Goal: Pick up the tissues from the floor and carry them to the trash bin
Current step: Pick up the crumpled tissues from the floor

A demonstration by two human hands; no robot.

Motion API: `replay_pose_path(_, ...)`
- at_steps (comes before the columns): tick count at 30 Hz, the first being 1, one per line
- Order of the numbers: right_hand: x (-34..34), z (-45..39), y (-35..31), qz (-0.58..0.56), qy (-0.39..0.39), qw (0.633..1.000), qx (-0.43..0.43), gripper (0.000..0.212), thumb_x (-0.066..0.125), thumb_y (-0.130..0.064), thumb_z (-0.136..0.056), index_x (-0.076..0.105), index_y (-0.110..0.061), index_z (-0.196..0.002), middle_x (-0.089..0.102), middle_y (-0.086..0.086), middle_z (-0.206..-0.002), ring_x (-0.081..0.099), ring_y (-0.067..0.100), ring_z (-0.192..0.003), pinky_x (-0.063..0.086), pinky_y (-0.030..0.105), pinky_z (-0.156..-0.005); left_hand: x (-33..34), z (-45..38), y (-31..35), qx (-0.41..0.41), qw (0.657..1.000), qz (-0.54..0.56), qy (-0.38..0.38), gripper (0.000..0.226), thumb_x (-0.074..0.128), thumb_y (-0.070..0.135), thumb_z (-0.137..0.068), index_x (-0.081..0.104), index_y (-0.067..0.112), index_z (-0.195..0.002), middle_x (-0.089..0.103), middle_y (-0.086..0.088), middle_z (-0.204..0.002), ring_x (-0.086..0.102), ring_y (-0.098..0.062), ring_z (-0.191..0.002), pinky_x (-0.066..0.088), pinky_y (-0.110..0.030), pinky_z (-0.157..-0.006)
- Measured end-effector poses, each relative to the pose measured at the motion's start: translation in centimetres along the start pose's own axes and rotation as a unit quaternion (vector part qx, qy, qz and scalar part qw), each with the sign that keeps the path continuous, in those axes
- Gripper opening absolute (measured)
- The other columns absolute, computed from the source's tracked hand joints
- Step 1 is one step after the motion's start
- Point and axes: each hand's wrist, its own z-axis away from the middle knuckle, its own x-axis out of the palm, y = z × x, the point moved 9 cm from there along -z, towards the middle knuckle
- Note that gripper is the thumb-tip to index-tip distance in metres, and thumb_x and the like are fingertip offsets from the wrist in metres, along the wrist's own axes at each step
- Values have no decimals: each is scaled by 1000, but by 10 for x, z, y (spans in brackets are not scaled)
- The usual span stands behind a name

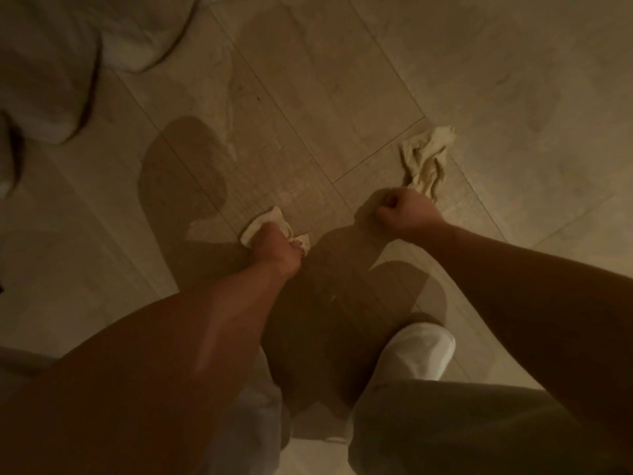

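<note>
Standing at lower centre, white slipper point(423, 351) on wood-look floor point(342, 80). Left hand point(275, 245), mid-frame, clenched round a crumpled tissue point(262, 226). Right hand point(399, 209), right of it, fisted on a second tissue point(426, 159) trailing toward upper right. White bedding point(51, 63) at upper left. No legible writing.
</note>
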Motion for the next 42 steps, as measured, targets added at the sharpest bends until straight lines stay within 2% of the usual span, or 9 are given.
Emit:
replay_pose_path(3, 6, 15, -14, -4, -40, 997, -65, 20, 55, -30, -92, 57, -18, -109, 59, 3, -95, 60, 21, -87, 46, 32, -68, -5, 3, 1, -8, 999, -40, -12, 45, 66, 27, -85, 56, -2, -119, 64, -23, -117, 63, -41, -106, 52, -45, -89)
replay_pose_path(6, -15, 17, -25, 60, 63, 989, -117, 35, 57, -38, -91, 48, -22, -121, 62, 2, -95, 64, 24, -85, 55, 38, -68, -6, 5, 3, -11, 999, -45, -20, 44, 66, 25, -84, 56, -1, -118, 66, -21, -114, 65, -40, -104, 53, -46, -88)
replay_pose_path(12, -27, 0, -8, 80, 116, 990, 10, 80, 67, -52, -83, 23, -23, -143, 61, 6, -98, 65, 24, -75, 59, 42, -63, -8, 1, 5, -10, 998, -45, -35, 46, 65, 30, -81, 57, 0, -114, 68, -21, -109, 68, -40, -97, 57, -49, -85)
replay_pose_path(18, 4, 4, 19, -13, 37, 990, 134, 54, 52, -23, -95, 31, -10, -143, 64, 13, -114, 67, 32, -99, 57, 42, -79, -3, 6, 6, 0, 998, -3, -65, 52, 61, 18, -94, 46, 1, -141, 55, -20, -140, 57, -33, -124, 46, -40, -105)
replay_pose_path(25, 8, 41, 5, -64, -1, 990, 126, 39, 39, -33, -101, 58, -4, -119, 65, 15, -115, 63, 31, -104, 51, 39, -82, 1, 50, 11, 18, 991, 26, -126, 48, 59, 12, -95, 51, 8, -142, 64, -10, -130, 63, -24, -107, 43, -20, -77)
replay_pose_path(28, -1, 87, 4, -111, -9, 984, 138, 42, 37, -35, -100, 61, -3, -111, 63, 14, -101, 64, 30, -89, 50, 37, -72, -5, 98, 5, 1, 985, 65, -162, 34, 58, 18, -89, 64, 5, -119, 69, -10, -86, 65, -24, -73, 52, -25, -61)
replay_pose_path(32, -32, 181, 2, -177, 1, 972, 152, 35, 50, -36, -89, 68, -6, -89, 68, 11, -86, 66, 30, -78, 56, 39, -69, -41, 176, -1, 11, 989, 20, -144, 14, 59, 16, -86, 62, 8, -75, 63, -15, -75, 68, -33, -74, 49, -31, -61)
replay_pose_path(37, -82, 329, -2, -316, 35, 920, 229, 25, 58, -30, -69, 58, -12, -86, 67, 11, -84, 65, 30, -75, 56, 42, -65, -115, 298, 17, 50, 985, -57, -152, 18, 63, 23, -82, 66, 7, -90, 72, -21, -103, 69, -36, -98, 54, -37, -79)
replay_pose_path(42, -126, 467, -15, -409, 43, 867, 281, 18, 40, -9, -92, 58, -7, -95, 61, 9, -73, 55, 20, -56, 45, 29, -49, -195, 414, 36, 58, 981, -90, -163, 41, 56, 20, -85, 56, 12, -125, 64, -11, -121, 64, -34, -107, 54, -42, -92)
